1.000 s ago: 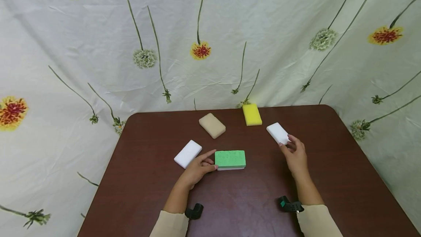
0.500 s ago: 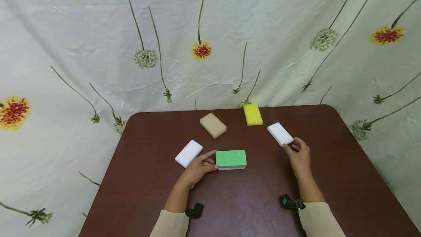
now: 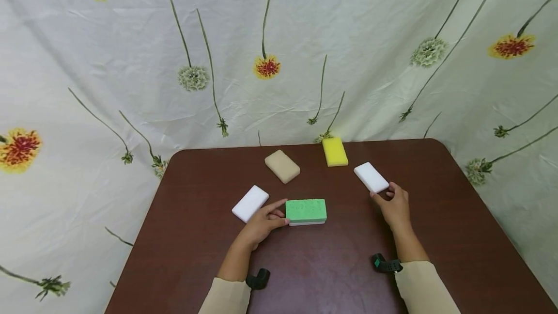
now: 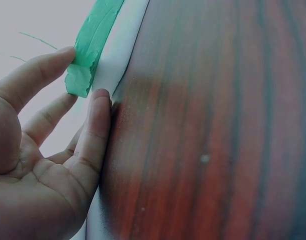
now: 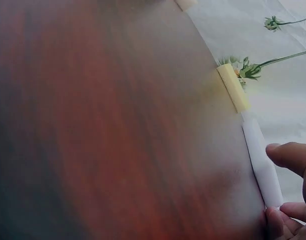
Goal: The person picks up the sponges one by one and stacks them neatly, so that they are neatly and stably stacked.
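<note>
A green sponge [image 3: 306, 210] lies near the middle of the table with a white block [image 3: 307, 223] under it. My left hand [image 3: 258, 229] holds the left end of this pair, index finger at the far corner and thumb at the near one. The left wrist view shows fingertips right at the green sponge [image 4: 98, 40] and at the white block [image 4: 118, 45]. Farther right, my right hand [image 3: 395, 211] pinches the near end of a white sponge [image 3: 370, 177] lying at an angle. In the right wrist view its thumb overlaps the long side of that white sponge [image 5: 262, 165].
Another white sponge [image 3: 250, 203] lies just beyond the left hand. A beige sponge [image 3: 282, 166] and a yellow sponge [image 3: 334, 152] are toward the back edge of the dark brown table [image 3: 209, 173]. A floral curtain [image 3: 279, 38] hangs behind the table.
My right hand has shifted slightly right and back, exposing more of the white sponge's near end; its thumb then moved a little left. The left hand and the green sponge have stayed in place.
</note>
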A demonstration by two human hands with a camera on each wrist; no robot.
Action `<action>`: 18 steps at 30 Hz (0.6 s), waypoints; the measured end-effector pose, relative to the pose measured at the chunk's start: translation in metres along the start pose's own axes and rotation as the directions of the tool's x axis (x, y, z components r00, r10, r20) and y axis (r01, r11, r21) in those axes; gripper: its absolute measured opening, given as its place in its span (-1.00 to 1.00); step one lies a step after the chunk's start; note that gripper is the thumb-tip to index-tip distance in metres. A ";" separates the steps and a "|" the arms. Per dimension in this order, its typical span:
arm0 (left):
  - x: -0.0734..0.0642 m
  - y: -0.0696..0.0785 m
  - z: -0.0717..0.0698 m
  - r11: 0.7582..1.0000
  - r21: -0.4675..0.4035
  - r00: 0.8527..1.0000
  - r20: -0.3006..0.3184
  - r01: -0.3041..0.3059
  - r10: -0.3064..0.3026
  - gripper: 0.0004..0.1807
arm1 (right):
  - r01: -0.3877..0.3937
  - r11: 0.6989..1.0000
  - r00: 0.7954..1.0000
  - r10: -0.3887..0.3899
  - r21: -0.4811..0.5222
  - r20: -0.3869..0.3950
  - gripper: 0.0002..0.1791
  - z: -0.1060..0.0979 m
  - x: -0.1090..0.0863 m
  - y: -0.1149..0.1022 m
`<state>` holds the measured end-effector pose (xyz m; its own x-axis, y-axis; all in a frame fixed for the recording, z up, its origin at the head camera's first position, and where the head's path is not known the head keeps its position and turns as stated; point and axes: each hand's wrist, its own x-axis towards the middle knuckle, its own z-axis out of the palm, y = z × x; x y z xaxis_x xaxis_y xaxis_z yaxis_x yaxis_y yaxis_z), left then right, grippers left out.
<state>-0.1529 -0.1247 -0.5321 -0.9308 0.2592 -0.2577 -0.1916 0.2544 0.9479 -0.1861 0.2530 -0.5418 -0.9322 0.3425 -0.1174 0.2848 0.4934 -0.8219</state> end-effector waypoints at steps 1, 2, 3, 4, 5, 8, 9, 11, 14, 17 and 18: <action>0.000 0.000 0.000 1.000 -0.001 1.000 0.000 0.003 -0.003 -0.29 | 0.003 1.000 1.000 -0.003 -0.008 0.002 -0.08 0.000 0.000 0.000; 0.000 0.000 0.000 1.000 -0.001 1.000 -0.001 0.004 -0.004 -0.29 | 0.002 1.000 1.000 -0.002 -0.013 0.004 -0.07 0.000 0.001 -0.001; 0.000 0.000 0.000 1.000 -0.001 1.000 -0.001 0.005 -0.005 -0.29 | 0.000 1.000 1.000 0.000 -0.018 0.005 -0.08 0.000 0.001 -0.001; 0.000 0.000 0.000 1.000 0.000 1.000 -0.001 0.007 -0.007 -0.29 | 0.000 1.000 1.000 0.000 -0.024 0.007 -0.08 0.000 0.002 -0.002; 0.000 0.000 -0.001 1.000 0.000 1.000 -0.001 0.008 -0.008 -0.29 | -0.001 1.000 1.000 0.002 -0.031 0.009 -0.08 0.000 0.002 -0.002; 0.001 0.000 -0.001 1.000 0.006 1.000 0.000 0.004 -0.004 -0.29 | 0.007 0.998 1.000 -0.007 -0.067 0.006 -0.12 0.000 0.004 -0.003; 0.001 -0.001 -0.001 1.000 0.007 1.000 0.000 0.003 -0.003 -0.29 | 0.012 0.997 1.000 -0.012 -0.081 0.001 -0.13 0.001 0.004 -0.004; 0.001 -0.001 -0.001 1.000 0.009 1.000 -0.001 0.000 0.000 -0.29 | 0.021 0.994 1.000 -0.023 -0.107 -0.011 -0.16 0.002 0.005 -0.004; 0.000 -0.001 -0.001 1.000 0.007 1.000 -0.002 -0.002 0.002 -0.29 | 0.026 0.991 0.999 -0.030 -0.130 -0.028 -0.19 0.004 0.005 -0.004; 0.000 -0.002 0.000 1.000 0.006 1.000 -0.001 -0.004 0.004 -0.29 | 0.024 0.989 0.999 -0.029 -0.146 -0.035 -0.20 0.005 0.005 -0.003; 0.000 -0.002 0.000 1.000 0.007 1.000 -0.002 -0.004 0.004 -0.29 | 0.023 0.989 0.999 -0.029 -0.147 -0.034 -0.20 0.005 0.005 -0.003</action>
<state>-0.1527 -0.1254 -0.5338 -0.9321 0.2586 -0.2537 -0.1857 0.2601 0.9476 -0.1928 0.2494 -0.5423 -0.9318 0.3551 -0.0746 0.2926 0.6136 -0.7334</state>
